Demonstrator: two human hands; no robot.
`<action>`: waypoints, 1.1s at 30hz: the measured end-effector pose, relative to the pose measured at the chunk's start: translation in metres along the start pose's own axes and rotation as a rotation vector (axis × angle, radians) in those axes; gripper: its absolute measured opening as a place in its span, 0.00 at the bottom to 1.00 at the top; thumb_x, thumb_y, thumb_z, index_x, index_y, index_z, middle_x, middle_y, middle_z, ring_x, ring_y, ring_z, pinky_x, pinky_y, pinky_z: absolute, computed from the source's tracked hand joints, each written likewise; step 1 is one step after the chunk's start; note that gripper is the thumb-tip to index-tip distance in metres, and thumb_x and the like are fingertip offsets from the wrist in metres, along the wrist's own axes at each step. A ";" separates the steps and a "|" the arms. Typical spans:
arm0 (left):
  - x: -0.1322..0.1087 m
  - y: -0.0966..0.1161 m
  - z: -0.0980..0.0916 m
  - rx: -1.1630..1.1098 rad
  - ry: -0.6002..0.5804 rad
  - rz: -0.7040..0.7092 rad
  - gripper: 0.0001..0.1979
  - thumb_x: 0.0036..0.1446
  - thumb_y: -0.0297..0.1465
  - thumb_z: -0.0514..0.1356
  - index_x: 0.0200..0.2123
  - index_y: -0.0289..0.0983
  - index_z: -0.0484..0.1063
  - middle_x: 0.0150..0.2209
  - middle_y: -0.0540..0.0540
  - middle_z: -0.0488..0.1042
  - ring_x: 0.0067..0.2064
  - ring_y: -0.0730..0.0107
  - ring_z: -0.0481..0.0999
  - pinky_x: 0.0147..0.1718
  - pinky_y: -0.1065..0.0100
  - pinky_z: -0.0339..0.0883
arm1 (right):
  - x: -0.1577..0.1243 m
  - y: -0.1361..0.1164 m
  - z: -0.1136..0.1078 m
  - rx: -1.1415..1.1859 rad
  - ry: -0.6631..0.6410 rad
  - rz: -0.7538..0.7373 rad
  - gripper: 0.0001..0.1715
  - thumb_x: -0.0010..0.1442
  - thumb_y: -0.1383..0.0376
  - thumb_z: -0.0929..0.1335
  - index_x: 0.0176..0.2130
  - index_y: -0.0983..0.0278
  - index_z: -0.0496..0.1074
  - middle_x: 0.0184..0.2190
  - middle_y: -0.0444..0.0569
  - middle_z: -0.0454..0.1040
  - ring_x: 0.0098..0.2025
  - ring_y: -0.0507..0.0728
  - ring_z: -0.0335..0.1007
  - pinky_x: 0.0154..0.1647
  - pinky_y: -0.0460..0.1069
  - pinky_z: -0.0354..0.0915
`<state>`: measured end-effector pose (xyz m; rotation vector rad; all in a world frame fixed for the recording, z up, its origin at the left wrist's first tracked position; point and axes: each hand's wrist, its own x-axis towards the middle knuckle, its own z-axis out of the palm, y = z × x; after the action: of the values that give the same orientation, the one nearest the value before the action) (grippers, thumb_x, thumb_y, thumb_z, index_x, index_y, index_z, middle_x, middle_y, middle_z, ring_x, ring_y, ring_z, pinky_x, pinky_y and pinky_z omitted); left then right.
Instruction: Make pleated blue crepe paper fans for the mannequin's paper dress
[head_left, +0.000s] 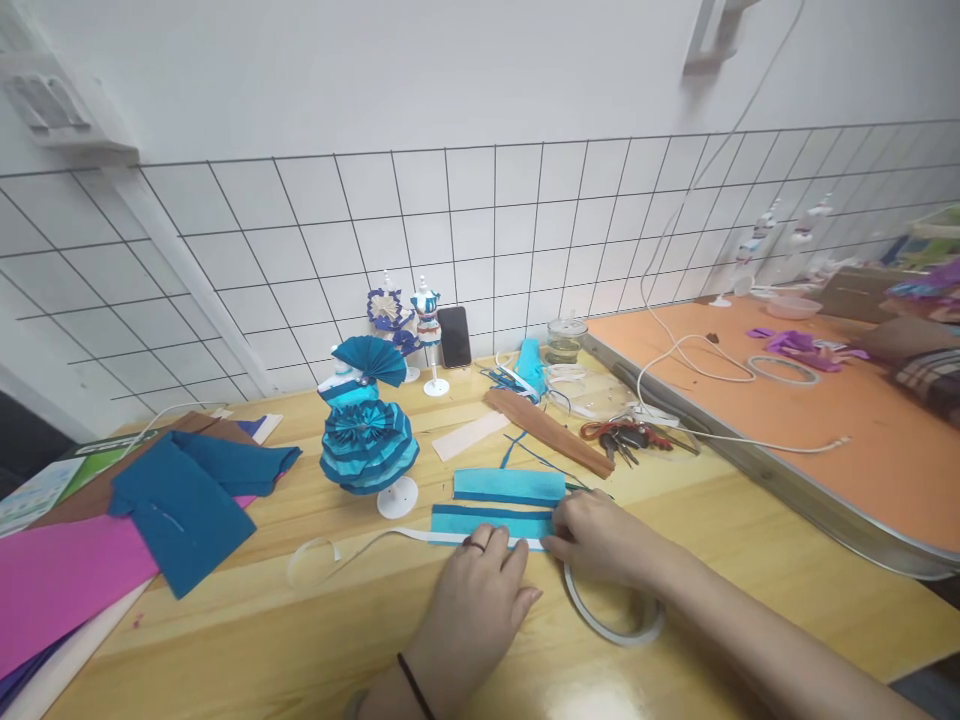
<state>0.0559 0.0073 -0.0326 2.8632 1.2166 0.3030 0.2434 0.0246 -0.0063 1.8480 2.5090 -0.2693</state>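
Note:
A light blue crepe paper strip point(489, 522) with a dark blue edge lies on the table. White tape point(442, 538) runs along its near edge, with a loose end curling off to the left. My left hand point(480, 590) presses the tape down with outstretched fingers. At the strip's right end my right hand point(600, 530) is closed, its curled fingers gripping the tape; the exact pinch is hidden. Under that hand rests the tape roll point(619, 637). A second blue strip point(510, 484) lies just beyond the first.
A small dress form point(367, 445) in pleated blue paper stands left of the strips. Folded blue paper point(191, 500) lies farther left. Behind are a phone point(454, 337), a brown paper piece point(551, 430) and keys point(626, 440). Another person's sleeve point(930, 382) shows beside the orange table point(697, 370).

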 end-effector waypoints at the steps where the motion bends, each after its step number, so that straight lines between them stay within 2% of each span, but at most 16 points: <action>1: 0.000 0.001 -0.001 0.007 -0.003 -0.001 0.18 0.54 0.39 0.56 0.47 0.39 0.64 0.38 0.45 0.66 0.42 0.58 0.65 0.37 0.60 0.66 | -0.001 0.001 -0.001 -0.011 -0.004 0.014 0.18 0.53 0.61 0.61 0.20 0.65 0.72 0.23 0.53 0.75 0.28 0.57 0.68 0.29 0.48 0.52; 12: 0.004 0.008 -0.003 0.094 -0.030 -0.011 0.19 0.57 0.40 0.50 0.51 0.45 0.61 0.37 0.44 0.64 0.42 0.57 0.64 0.32 0.61 0.64 | -0.006 0.008 -0.010 -0.037 -0.093 0.065 0.16 0.50 0.63 0.60 0.23 0.64 0.74 0.25 0.54 0.76 0.27 0.58 0.70 0.24 0.47 0.50; 21: 0.008 0.011 -0.009 0.109 -0.028 -0.008 0.19 0.56 0.40 0.51 0.51 0.46 0.61 0.39 0.43 0.63 0.43 0.56 0.63 0.33 0.62 0.63 | 0.005 0.010 -0.021 -0.029 -0.208 0.094 0.19 0.51 0.59 0.61 0.25 0.65 0.77 0.25 0.56 0.77 0.27 0.60 0.72 0.22 0.47 0.52; 27: 0.011 0.017 -0.011 0.111 -0.009 -0.014 0.19 0.55 0.38 0.50 0.51 0.47 0.61 0.38 0.43 0.63 0.42 0.56 0.63 0.32 0.63 0.62 | 0.005 0.007 -0.024 -0.038 -0.209 0.109 0.19 0.51 0.58 0.62 0.26 0.65 0.77 0.26 0.57 0.78 0.28 0.61 0.72 0.23 0.48 0.55; 33: 0.017 0.022 -0.013 0.144 -0.026 -0.036 0.18 0.55 0.36 0.50 0.49 0.47 0.64 0.35 0.42 0.64 0.41 0.56 0.64 0.31 0.63 0.62 | 0.000 0.007 -0.020 -0.044 -0.154 0.117 0.18 0.52 0.59 0.62 0.26 0.66 0.76 0.28 0.59 0.77 0.30 0.62 0.73 0.26 0.49 0.57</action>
<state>0.0809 0.0033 -0.0151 2.9498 1.3361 0.1835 0.2515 0.0298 0.0127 1.8707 2.2798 -0.3368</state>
